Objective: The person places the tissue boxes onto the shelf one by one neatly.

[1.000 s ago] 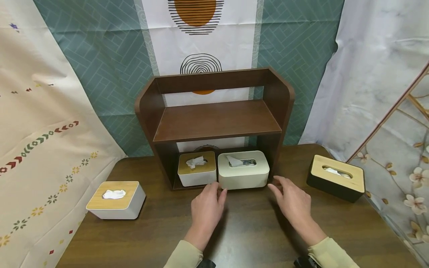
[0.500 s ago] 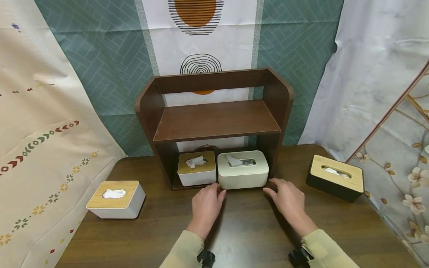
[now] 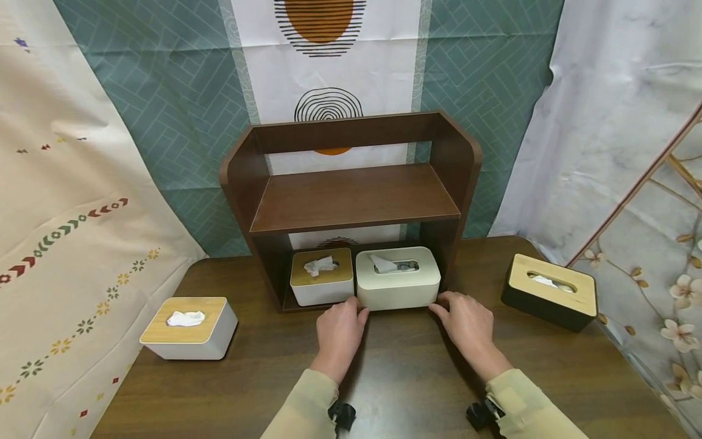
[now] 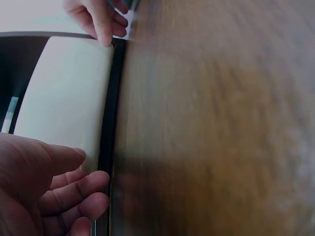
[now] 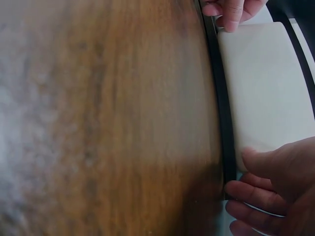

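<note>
At frame centre we see a brown shelf (image 3: 353,196); its lower tier holds a smooth cream tissue box (image 3: 397,292) with rounded corners. The left hand (image 3: 339,335) and right hand (image 3: 468,323), fingers loosely bent, touch its front with their thumbs.

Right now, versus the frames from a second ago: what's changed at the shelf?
The right hand shifted slightly left, bringing its thumb to the right front corner of the cream box. No new grasp or release is visible. Unchanged: the left hand at that box's left front corner, the cream box itself, the brown-topped box, the black box, the bamboo-topped box and the shelf.
</note>
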The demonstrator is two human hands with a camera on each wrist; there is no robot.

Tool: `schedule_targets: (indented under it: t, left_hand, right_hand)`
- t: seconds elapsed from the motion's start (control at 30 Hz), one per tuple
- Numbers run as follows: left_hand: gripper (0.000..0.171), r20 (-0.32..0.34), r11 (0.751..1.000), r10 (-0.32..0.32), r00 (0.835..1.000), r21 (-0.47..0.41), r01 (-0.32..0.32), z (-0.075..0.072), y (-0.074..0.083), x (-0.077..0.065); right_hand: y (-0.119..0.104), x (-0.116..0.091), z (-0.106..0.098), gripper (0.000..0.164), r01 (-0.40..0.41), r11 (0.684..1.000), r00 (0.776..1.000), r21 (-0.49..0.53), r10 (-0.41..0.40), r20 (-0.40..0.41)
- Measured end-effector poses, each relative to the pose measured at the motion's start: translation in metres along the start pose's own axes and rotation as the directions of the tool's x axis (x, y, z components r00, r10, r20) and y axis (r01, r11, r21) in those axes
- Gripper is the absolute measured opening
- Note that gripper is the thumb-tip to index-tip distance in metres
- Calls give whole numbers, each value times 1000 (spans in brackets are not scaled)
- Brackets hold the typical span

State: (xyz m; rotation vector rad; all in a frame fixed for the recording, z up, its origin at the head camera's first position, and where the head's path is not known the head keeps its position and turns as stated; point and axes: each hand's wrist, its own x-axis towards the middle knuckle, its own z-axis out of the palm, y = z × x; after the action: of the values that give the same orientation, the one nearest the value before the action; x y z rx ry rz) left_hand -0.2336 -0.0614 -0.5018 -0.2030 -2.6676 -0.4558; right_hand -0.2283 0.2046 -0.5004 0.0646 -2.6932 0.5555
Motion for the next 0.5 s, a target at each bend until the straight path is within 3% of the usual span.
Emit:
schedule_targets:
  t: [0.3, 0.5]
  left_hand:
    - [33, -9, 999, -3, 1000, 39, 4, 3, 1, 3]
    - [37, -95, 999, 36, 995, 44, -32, 14, -4, 4]
  right_hand:
    - [-1, 3, 5, 25, -12, 1000, 1000, 6, 12, 4]
    - [-2, 6, 8, 26, -20, 1000, 1000, 7, 20, -7]
